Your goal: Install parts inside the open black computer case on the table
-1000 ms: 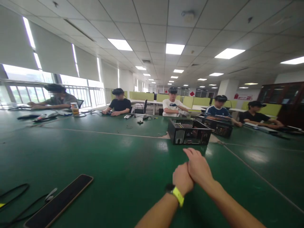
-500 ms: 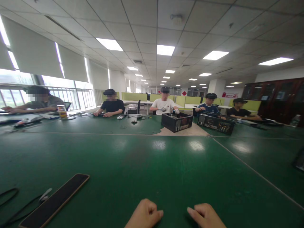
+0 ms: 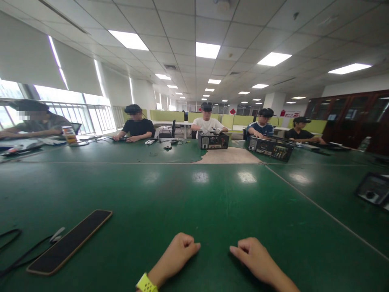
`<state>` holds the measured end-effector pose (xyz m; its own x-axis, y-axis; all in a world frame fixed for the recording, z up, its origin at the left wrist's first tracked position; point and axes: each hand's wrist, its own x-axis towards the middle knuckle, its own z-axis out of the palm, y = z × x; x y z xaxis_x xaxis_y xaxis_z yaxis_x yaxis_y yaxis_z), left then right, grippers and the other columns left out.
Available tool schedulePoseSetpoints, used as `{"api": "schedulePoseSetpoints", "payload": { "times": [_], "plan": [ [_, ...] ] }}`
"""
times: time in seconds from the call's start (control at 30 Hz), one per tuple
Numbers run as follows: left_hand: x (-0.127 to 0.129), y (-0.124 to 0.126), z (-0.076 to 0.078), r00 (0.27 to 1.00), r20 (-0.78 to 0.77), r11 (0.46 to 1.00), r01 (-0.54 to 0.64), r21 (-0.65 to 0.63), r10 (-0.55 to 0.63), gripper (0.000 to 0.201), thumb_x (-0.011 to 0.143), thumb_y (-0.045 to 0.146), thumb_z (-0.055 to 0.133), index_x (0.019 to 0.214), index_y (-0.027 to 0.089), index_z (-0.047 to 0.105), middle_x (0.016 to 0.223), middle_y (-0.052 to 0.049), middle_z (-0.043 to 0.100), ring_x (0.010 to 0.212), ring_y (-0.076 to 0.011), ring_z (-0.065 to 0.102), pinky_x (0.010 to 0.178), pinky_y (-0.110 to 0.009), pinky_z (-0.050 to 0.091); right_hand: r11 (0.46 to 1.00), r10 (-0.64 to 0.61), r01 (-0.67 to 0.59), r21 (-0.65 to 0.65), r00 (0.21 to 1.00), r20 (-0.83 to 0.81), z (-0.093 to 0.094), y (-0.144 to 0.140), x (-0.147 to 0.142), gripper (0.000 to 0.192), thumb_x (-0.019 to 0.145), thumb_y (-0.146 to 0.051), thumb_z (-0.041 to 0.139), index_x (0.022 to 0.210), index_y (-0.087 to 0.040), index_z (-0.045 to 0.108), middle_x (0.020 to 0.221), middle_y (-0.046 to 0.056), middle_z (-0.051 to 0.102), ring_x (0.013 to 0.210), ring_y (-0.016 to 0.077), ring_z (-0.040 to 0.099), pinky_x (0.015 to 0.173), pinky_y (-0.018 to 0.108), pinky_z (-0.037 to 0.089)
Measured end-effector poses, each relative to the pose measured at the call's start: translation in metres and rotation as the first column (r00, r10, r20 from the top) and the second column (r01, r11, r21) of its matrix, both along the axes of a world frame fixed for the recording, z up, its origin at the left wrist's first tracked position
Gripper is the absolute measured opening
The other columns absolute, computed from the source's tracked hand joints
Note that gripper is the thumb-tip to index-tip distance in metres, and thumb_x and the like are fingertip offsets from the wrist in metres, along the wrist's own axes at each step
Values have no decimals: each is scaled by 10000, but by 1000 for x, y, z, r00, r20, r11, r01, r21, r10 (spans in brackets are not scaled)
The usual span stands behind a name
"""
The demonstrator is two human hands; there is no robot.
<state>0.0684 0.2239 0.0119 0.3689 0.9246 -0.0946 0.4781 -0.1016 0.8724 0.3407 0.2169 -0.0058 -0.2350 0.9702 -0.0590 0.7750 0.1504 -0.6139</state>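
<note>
Wide green bench, bare across its middle, with a pale worn patch near the far edge. Along that far edge, several people seated, two open computer cases in front of them: one black case by the person in white, a longer case to its right. At the right edge, part of a dark box cut off by the frame. Near the left corner of the near edge, a long flat black pad lying at a slant, a black cable just beside it, running off the left edge.

At the near edge, both hands resting on the bench, well apart from every object. Left hand curled into a loose fist, fingers together, holding nothing; yellow-green watch band at the wrist. Right hand likewise curled, fingers folded in, empty.

Changed from a second ago: hands then clasped one over the other and stretched out toward the black case, now drawn back and separated. Case itself now much farther off, at the far edge. Nothing in hand, nothing within reach but the pad.
</note>
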Motion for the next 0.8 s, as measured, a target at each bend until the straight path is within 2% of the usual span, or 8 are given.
{"api": "schedulePoseSetpoints", "payload": {
  "times": [0.13,0.23,0.3,0.57,0.7,0.77,0.8],
  "plan": [
    [8,-6,4,978,-203,997,-23,75,38,405,777,388,477,500,190,259,498,66,203,490,-82,214,485,-253,174,1000,10,-11,27,999,30,4,-2,-1,469,836,-542,438,546,-175,472,523,-36,411,531,102,377,525,224,271],
    [15,-13,4,915,-395,975,3,221,86,369,754,317,471,481,170,271,485,56,248,500,-88,248,529,-260,200,999,9,-11,48,999,52,6,-4,-2,468,840,-539,435,548,-177,487,529,-31,448,537,106,402,531,225,273],
    [17,-16,3,876,-471,960,30,277,108,328,741,292,464,484,164,306,486,49,295,516,-95,272,558,-265,214,999,6,-8,44,999,54,8,-5,-3,468,842,-539,433,553,-177,499,533,-29,464,540,107,417,529,227,270],
    [18,-19,4,845,-520,950,50,308,124,312,741,295,446,491,166,311,484,39,287,512,-105,258,547,-261,205,997,-18,10,71,994,109,6,-4,-4,431,826,-482,462,525,-174,447,515,-41,419,527,97,388,521,242,228],
    [18,-20,4,839,-529,945,56,323,131,315,746,297,444,493,168,308,487,36,294,520,-110,271,553,-255,221,994,-70,58,91,988,135,7,-9,-10,309,775,-361,515,531,-179,460,536,-31,476,553,108,443,534,236,278],
    [18,-20,3,834,-536,948,56,314,129,318,749,304,444,493,170,312,491,35,305,524,-112,284,566,-252,242,988,-88,69,139,987,132,17,-20,-12,176,766,-339,526,681,-194,579,673,-8,588,641,136,527,585,238,357],
    [18,-20,3,832,-539,949,55,309,128,317,749,307,445,494,170,316,495,36,312,528,-112,291,578,-251,254,981,-93,69,182,987,128,26,-26,-11,185,770,-348,530,846,-208,625,822,15,638,742,158,572,650,248,404]
  ]
}}
